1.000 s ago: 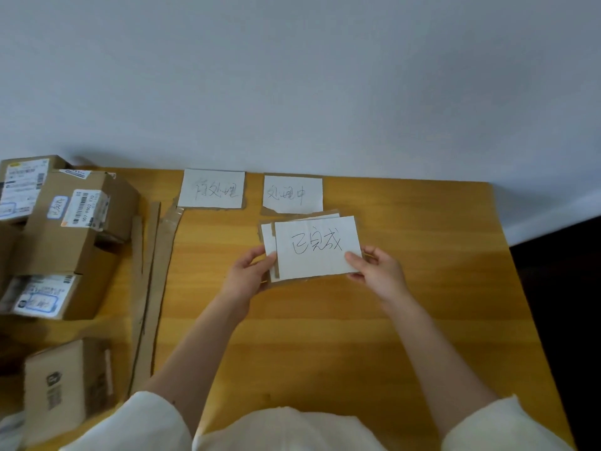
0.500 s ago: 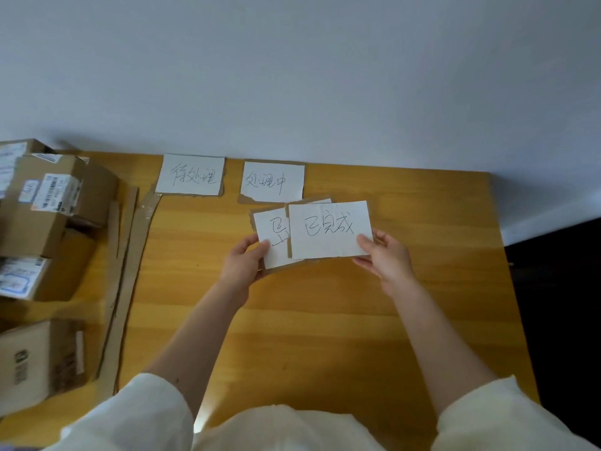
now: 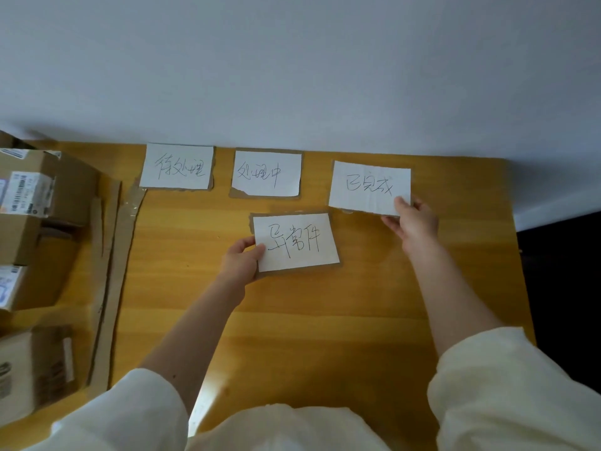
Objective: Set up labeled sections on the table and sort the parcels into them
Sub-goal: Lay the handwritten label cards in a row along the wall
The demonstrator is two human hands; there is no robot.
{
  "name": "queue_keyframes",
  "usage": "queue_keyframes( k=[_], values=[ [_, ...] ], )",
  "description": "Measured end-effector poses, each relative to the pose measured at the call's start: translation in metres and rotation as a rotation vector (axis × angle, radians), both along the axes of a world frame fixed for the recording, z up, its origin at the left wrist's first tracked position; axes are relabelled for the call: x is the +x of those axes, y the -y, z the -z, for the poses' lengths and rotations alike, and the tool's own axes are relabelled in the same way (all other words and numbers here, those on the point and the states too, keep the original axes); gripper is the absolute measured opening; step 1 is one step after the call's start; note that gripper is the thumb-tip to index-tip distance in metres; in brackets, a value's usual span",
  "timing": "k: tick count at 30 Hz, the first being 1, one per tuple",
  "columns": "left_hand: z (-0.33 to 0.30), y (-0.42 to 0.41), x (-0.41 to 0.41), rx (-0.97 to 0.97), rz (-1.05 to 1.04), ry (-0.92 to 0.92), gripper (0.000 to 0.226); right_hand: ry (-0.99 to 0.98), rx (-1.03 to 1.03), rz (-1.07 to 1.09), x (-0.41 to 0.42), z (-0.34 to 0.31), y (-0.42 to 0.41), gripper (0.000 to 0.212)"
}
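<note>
Fingers of the left hand (image 3: 242,262) pinch a white handwritten cardboard-backed label card (image 3: 295,242) at centre frame. Right hand (image 3: 414,219) grasps another such card (image 3: 369,187) upper right, over the wooden desk (image 3: 325,320).

Four label cards (image 3: 176,166) on the table (image 3: 325,314), two hands (image 3: 240,261), two cardboard strips (image 3: 122,255), about five parcels (image 3: 39,187) at its left edge.

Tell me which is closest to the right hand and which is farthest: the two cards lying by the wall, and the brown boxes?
Counting from the right hand, in the head view:
1. The middle card, lying by the wall, just left of the card that hand holds.
2. The left card, farther along the wall.
3. The brown boxes, stacked at the table's far left edge.
</note>
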State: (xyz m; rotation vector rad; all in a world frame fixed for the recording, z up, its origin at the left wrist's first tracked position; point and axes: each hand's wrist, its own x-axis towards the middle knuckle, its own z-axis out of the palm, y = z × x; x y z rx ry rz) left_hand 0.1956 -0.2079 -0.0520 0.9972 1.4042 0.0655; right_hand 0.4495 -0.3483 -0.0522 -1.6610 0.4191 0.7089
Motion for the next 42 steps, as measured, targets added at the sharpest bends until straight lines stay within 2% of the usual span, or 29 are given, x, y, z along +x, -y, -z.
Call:
queue_keyframes(
  k=[10, 16, 19, 22, 24, 29, 42],
  values=[
    [0.006, -0.005, 0.000, -0.014, 0.011, -0.024, 0.023, 0.057, -0.133, -0.069, 0.010, 0.029, -0.013, 0.034],
    [0.007, -0.007, -0.001, -0.004, 0.016, -0.039, 0.019, 0.284, -0.452, -0.211, 0.007, 0.033, -0.008, 0.047],
    [0.008, -0.008, -0.002, 0.001, 0.008, -0.046, 0.018, 0.436, -0.505, -0.358, 0.001, 0.034, -0.006, 0.037],
    [0.009, -0.009, -0.003, 0.002, -0.004, -0.041, 0.019, 0.593, -0.464, -0.642, -0.014, 0.036, -0.010, 0.031],
    [0.009, -0.009, -0.003, 0.002, -0.005, -0.033, 0.018, 0.670, -0.511, -0.821, -0.024, 0.039, -0.015, 0.032],
    [0.009, -0.009, -0.002, 0.007, 0.001, -0.021, 0.017, 0.651, -0.699, -1.069, -0.032, 0.041, -0.028, 0.040],
    [0.009, -0.009, 0.004, -0.012, -0.001, 0.029, 0.021, 0.677, -0.698, -1.103, 0.002, 0.039, -0.041, 0.038]
  ],
)
